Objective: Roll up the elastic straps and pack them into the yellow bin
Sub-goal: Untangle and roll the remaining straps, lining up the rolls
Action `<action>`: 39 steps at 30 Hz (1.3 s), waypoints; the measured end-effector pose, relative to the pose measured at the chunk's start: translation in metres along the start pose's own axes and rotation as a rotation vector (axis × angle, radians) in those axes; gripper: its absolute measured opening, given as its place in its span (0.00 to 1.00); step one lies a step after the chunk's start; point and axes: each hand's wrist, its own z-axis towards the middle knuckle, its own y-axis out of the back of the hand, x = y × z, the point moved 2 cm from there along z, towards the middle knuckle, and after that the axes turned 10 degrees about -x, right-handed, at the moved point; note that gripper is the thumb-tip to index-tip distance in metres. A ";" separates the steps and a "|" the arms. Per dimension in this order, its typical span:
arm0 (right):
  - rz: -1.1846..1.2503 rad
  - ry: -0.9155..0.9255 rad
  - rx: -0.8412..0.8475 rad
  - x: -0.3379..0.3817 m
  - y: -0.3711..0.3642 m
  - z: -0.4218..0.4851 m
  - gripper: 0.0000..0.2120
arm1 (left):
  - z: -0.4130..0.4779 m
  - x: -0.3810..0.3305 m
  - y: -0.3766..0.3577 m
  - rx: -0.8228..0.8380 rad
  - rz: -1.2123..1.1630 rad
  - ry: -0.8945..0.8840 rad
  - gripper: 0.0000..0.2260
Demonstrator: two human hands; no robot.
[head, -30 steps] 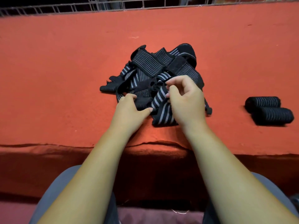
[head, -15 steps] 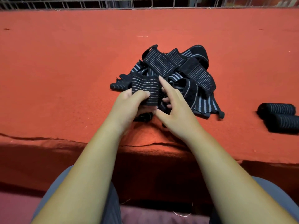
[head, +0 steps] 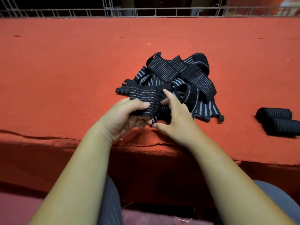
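Early-to-mid task. Two finished rolls (head: 276,121) lay side by side, touching, well right of the pile (head: 186,75) and not packed. No bin in view, so nothing could be counted as packed.

The pile was a tangled heap of loose black striped straps on the red cloth (head: 65,70), several overlapping, none rolled. Exact count not readable from the tangle, more than a few.

One strap (head: 146,99) was lifted at the pile's near-left edge, its far part running back into the heap. Left hand (head: 126,114) gripped it, thumb on top, fingers curled underneath. Right hand (head: 177,122), just near of the pile, pinched the same strap at its right edge: thumb below, index lying along the top, other fingers tucked into the fabric. Both hands clamped on that strap, neither free.

Judgement: a third strap was at the very start of rolling or being pulled free; no tight coil visible on it. Left to do: roll this one, roll the rest of the pile, then move every roll into the bin, wherever that sat.

Wire fence (head: 146,13) ran along the cloth's edge, far behind the pile.
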 end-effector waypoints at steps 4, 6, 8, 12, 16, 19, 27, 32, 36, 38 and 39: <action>-0.165 0.017 0.053 0.001 -0.002 0.000 0.42 | 0.000 -0.003 0.006 -0.111 -0.074 -0.023 0.20; -0.198 -0.008 0.054 -0.001 -0.005 0.001 0.27 | 0.000 -0.004 0.010 -0.201 -0.131 0.003 0.18; -0.235 0.016 0.035 -0.002 -0.006 0.001 0.12 | 0.001 -0.004 0.013 -0.267 -0.220 0.010 0.09; -0.123 0.048 0.072 -0.002 -0.004 -0.003 0.10 | 0.003 -0.004 0.025 -0.533 -0.267 -0.032 0.09; 0.067 0.091 -0.093 0.008 0.005 -0.002 0.07 | 0.000 -0.002 0.036 -0.634 -0.195 -0.035 0.15; 0.033 0.100 -0.100 0.010 0.006 -0.001 0.14 | -0.006 -0.004 0.033 -0.556 -0.145 0.000 0.16; -0.070 0.077 0.039 0.016 -0.009 -0.005 0.16 | -0.013 0.000 0.028 -0.492 -0.118 0.042 0.19; -0.038 0.035 0.041 0.020 -0.002 -0.006 0.24 | -0.008 0.000 0.036 -0.527 -0.160 0.010 0.16; 0.074 0.063 0.120 0.029 0.010 -0.009 0.28 | -0.001 0.004 0.043 -0.618 -0.153 -0.051 0.11; 0.092 0.021 0.200 0.030 0.016 -0.010 0.29 | 0.002 0.006 0.045 -0.645 -0.132 -0.074 0.10; 0.139 -0.018 0.263 0.031 0.018 -0.011 0.30 | 0.004 0.008 0.045 -0.648 -0.126 -0.080 0.10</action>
